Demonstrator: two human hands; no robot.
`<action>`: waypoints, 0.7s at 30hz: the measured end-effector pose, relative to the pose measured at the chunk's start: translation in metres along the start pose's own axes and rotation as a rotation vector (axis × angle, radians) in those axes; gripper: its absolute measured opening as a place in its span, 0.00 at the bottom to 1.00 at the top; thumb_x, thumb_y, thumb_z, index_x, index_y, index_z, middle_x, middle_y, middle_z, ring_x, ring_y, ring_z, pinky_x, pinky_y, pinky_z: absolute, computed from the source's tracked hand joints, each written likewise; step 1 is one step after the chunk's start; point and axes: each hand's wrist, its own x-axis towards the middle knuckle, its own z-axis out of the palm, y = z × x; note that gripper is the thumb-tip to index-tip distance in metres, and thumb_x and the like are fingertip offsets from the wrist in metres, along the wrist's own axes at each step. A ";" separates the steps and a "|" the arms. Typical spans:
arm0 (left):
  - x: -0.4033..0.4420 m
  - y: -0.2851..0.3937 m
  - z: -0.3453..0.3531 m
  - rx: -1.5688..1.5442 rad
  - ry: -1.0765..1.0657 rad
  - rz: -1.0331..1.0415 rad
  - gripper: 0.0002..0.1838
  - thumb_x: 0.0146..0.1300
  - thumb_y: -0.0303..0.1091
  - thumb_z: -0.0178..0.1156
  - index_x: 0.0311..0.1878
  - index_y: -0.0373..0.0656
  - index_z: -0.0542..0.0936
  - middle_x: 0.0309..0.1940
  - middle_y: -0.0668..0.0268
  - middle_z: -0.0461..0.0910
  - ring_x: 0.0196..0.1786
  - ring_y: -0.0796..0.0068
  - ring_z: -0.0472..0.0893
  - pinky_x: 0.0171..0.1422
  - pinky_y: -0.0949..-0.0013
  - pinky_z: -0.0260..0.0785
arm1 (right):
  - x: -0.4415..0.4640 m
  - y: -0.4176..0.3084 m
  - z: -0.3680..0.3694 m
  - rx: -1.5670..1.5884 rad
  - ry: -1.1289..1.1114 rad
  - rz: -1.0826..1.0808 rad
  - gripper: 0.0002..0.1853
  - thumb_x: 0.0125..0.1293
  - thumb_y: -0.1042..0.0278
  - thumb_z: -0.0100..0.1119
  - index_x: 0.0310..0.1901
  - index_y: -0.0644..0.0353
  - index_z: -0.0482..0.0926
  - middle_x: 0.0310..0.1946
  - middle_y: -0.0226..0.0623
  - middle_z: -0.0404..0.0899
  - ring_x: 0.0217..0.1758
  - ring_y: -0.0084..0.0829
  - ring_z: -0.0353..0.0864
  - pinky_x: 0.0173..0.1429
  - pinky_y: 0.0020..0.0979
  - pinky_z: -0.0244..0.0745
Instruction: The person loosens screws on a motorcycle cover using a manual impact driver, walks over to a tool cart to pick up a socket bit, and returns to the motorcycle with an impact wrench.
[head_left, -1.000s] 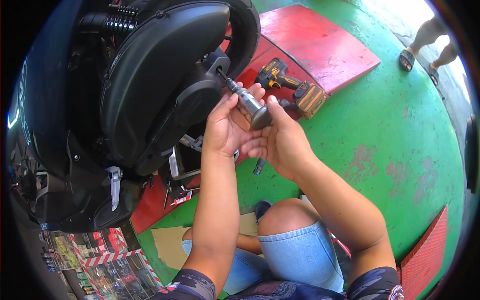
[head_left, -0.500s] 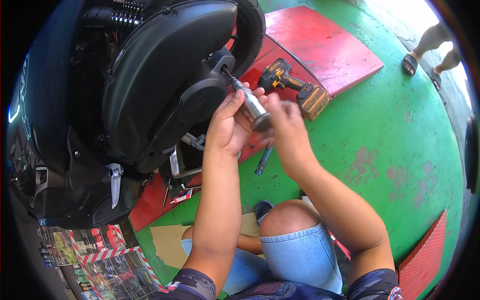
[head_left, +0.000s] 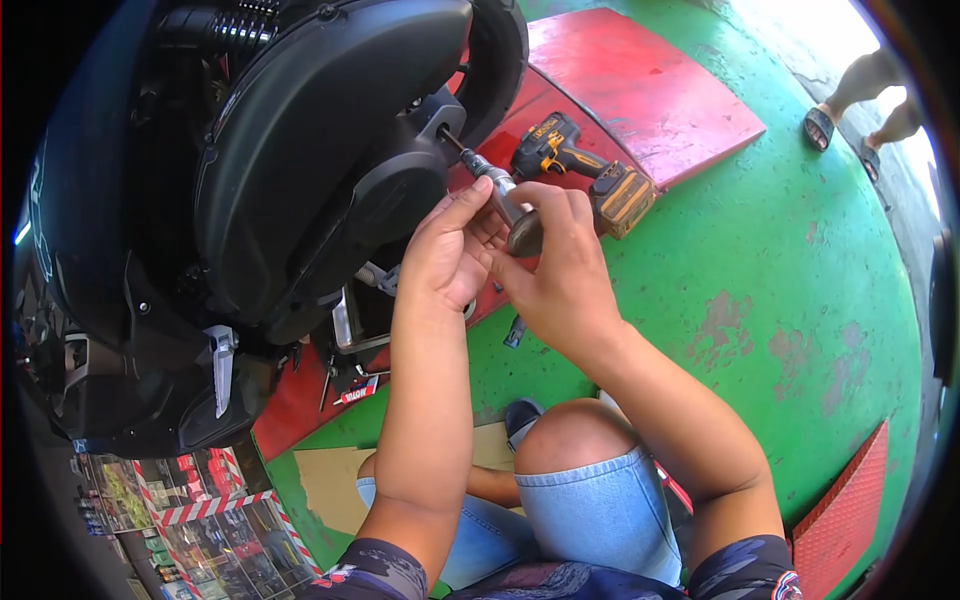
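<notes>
A silver cylindrical hand driver (head_left: 507,207) with a dark round end cap (head_left: 524,238) points up and left. Its thin shaft runs into a recess in the black cover (head_left: 330,150) on the scooter. My left hand (head_left: 455,245) supports the driver's body from below, thumb along its side. Around the end cap, the fingers and thumb of my right hand (head_left: 565,260) are closed. Just right of the driver, a black and yellow cordless impact driver (head_left: 560,150) lies on the red platform. Below my hands, a dark tool end (head_left: 515,332) is partly hidden.
The scooter's rear wheel (head_left: 505,70) stands at the top. Under the scooter are a metal-edged tray (head_left: 345,322) and a small red-and-white tube (head_left: 358,390). A person's sandalled foot (head_left: 819,127) is at upper right. A striped display case (head_left: 215,513) stands at lower left.
My right hand, blurred before, now grips the driver's end cap from the side. My left hand keeps its hold on the body. The view has shifted slightly.
</notes>
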 end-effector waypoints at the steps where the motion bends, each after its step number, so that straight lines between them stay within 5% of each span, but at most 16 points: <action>1: 0.001 0.001 0.001 -0.020 0.014 -0.025 0.11 0.67 0.37 0.70 0.44 0.43 0.81 0.33 0.67 0.85 0.35 0.79 0.81 0.38 0.71 0.74 | -0.001 0.002 0.002 0.000 0.000 -0.001 0.27 0.55 0.77 0.73 0.56 0.58 0.73 0.47 0.47 0.71 0.46 0.47 0.77 0.51 0.41 0.76; 10: 0.002 0.008 -0.001 -0.124 -0.116 -0.041 0.14 0.68 0.34 0.66 0.49 0.34 0.80 0.42 0.57 0.86 0.48 0.67 0.86 0.61 0.61 0.78 | 0.004 0.000 0.000 0.093 0.057 -0.112 0.30 0.55 0.74 0.76 0.57 0.62 0.71 0.48 0.44 0.74 0.52 0.41 0.78 0.55 0.37 0.76; 12: 0.005 0.005 -0.005 -0.156 -0.107 -0.051 0.15 0.67 0.32 0.62 0.51 0.29 0.79 0.46 0.51 0.85 0.51 0.61 0.86 0.64 0.57 0.77 | 0.004 0.000 0.000 0.572 0.041 0.359 0.26 0.62 0.67 0.76 0.56 0.64 0.71 0.47 0.41 0.77 0.48 0.35 0.80 0.53 0.35 0.76; 13: 0.004 0.005 -0.007 -0.205 -0.146 -0.065 0.16 0.67 0.31 0.60 0.53 0.28 0.78 0.48 0.49 0.85 0.52 0.58 0.86 0.65 0.55 0.77 | 0.005 0.004 0.002 0.665 0.061 0.538 0.25 0.72 0.52 0.66 0.56 0.66 0.72 0.45 0.42 0.79 0.43 0.33 0.82 0.53 0.33 0.79; 14: 0.004 0.006 -0.008 -0.255 -0.185 -0.077 0.17 0.67 0.30 0.58 0.54 0.26 0.77 0.50 0.47 0.84 0.53 0.56 0.86 0.67 0.53 0.76 | 0.005 0.004 0.001 0.663 0.060 0.539 0.25 0.72 0.52 0.66 0.56 0.66 0.72 0.45 0.42 0.79 0.43 0.33 0.82 0.53 0.33 0.79; 16: 0.005 0.004 -0.005 -0.318 -0.146 -0.106 0.20 0.66 0.29 0.56 0.58 0.26 0.75 0.54 0.44 0.82 0.57 0.52 0.84 0.68 0.52 0.75 | 0.004 0.007 -0.003 1.189 -0.167 0.996 0.30 0.76 0.40 0.54 0.55 0.67 0.72 0.41 0.44 0.80 0.41 0.33 0.83 0.50 0.31 0.81; 17: 0.006 0.005 -0.005 -0.341 -0.178 -0.107 0.21 0.66 0.29 0.56 0.59 0.27 0.74 0.56 0.44 0.82 0.58 0.51 0.84 0.68 0.52 0.75 | 0.003 0.003 -0.009 1.198 -0.333 1.128 0.34 0.77 0.35 0.45 0.53 0.67 0.73 0.38 0.45 0.81 0.41 0.35 0.85 0.48 0.33 0.83; 21: 0.001 0.009 0.003 -0.347 -0.303 -0.191 0.18 0.67 0.31 0.57 0.57 0.31 0.75 0.55 0.44 0.81 0.58 0.51 0.83 0.67 0.51 0.75 | 0.004 0.000 -0.005 1.307 -0.296 1.025 0.32 0.76 0.37 0.50 0.51 0.68 0.73 0.35 0.45 0.81 0.39 0.36 0.85 0.46 0.36 0.84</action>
